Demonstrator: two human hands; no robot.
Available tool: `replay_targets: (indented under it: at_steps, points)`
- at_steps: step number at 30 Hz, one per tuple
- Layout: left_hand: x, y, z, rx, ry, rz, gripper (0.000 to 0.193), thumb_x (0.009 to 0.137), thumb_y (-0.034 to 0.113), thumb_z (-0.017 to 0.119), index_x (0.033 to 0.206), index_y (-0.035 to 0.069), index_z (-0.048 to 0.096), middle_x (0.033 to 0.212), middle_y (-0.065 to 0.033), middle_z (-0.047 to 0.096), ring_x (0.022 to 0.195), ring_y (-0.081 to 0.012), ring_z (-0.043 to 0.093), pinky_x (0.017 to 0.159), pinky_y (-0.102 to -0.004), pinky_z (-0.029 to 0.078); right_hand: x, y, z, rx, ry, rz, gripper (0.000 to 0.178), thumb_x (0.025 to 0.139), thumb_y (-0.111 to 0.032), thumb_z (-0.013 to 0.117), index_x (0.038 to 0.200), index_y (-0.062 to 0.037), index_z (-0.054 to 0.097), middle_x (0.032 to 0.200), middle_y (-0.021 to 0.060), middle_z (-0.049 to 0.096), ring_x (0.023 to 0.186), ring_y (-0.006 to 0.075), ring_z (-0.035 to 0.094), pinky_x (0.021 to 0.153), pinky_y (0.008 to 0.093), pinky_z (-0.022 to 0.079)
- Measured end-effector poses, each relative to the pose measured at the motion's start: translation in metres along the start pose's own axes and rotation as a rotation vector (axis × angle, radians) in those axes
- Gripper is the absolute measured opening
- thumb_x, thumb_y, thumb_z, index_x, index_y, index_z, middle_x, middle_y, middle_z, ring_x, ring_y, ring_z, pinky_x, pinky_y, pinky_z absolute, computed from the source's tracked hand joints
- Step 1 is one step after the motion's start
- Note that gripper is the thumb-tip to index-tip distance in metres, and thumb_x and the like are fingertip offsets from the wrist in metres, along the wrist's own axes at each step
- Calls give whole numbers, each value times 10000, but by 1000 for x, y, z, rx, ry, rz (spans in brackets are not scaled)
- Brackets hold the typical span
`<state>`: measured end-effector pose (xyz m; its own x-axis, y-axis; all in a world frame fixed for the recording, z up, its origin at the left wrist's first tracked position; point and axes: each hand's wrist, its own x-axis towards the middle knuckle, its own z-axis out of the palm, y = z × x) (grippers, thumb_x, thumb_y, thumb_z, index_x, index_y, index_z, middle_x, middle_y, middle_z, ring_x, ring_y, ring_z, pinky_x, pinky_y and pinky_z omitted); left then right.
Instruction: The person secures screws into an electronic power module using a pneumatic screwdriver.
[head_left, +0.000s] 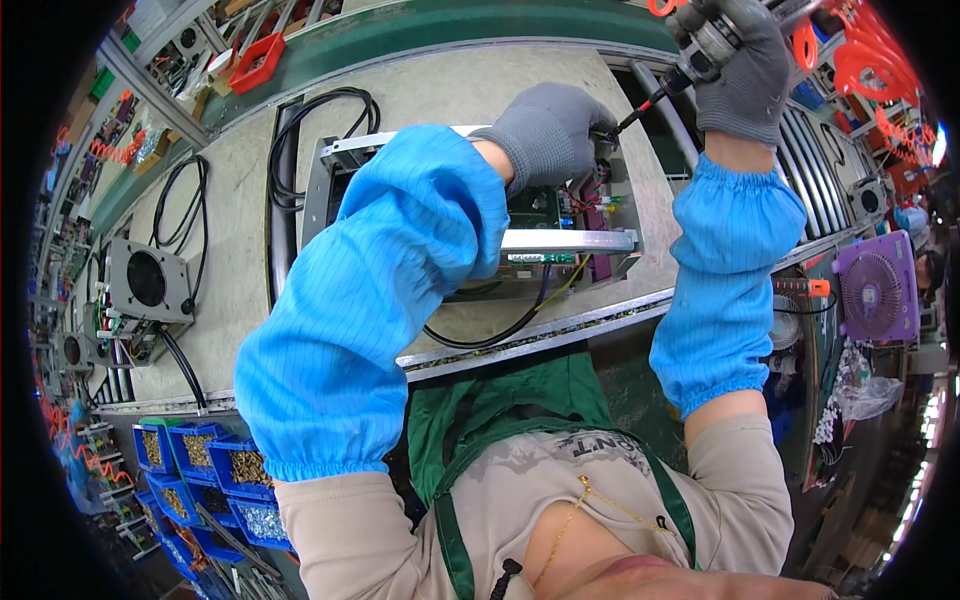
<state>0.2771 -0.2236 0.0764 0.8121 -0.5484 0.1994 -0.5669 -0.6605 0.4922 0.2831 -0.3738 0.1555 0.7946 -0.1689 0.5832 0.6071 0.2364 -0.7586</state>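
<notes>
Gripping the power screwdriver (712, 45), your right hand (748, 90) wraps its fingers round it beyond the metal chassis (570, 241). Your left hand (556, 135) curls over the chassis's right end; whether its fingers pinch anything is hidden.

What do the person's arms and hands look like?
The left hand and right hand wear grey textured gloves. Loose blue oversleeves, faintly lined with gathered ends, cover the forearms; beige shirt sleeves show beyond them.
</notes>
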Motion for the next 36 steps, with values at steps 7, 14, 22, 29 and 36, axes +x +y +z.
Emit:
replay_targets:
  at_steps: [7,14,22,29,36]
  points:
    - [0,-1,2,17,-16,-4,276,846,89,548,1093,101,673,971,-148,679,878,-293,648,837,-364,498,-3,-6,16,-43,-44,2,195,828,-205,576,770,-20,600,617,64,561,513,150,546,458,242,431]
    - [1,-4,4,15,4,6,277,839,80,539,1080,91,676,972,-150,677,883,-293,645,836,-365,498,-7,-5,23,-79,-139,91,197,836,-186,566,746,-16,608,599,65,557,491,114,505,445,236,389]
    - [-20,7,9,310,87,87,249,778,176,613,1007,82,637,946,-126,639,902,-324,609,765,-425,504,-3,3,34,-109,-44,16,146,827,-138,573,839,4,603,617,60,560,431,100,459,377,208,337]
    - [-145,46,23,-46,530,267,314,730,155,681,1024,79,599,1023,-84,612,849,-287,591,724,-386,500,35,28,-30,49,-247,121,317,827,-215,620,1020,36,611,864,88,626,769,194,601,746,367,519]
    - [-264,6,85,-273,424,-98,266,785,109,670,1044,67,621,997,-116,640,848,-297,611,733,-373,495,24,20,-19,151,-296,118,268,827,-199,644,974,25,653,819,101,641,683,190,618,625,315,525]
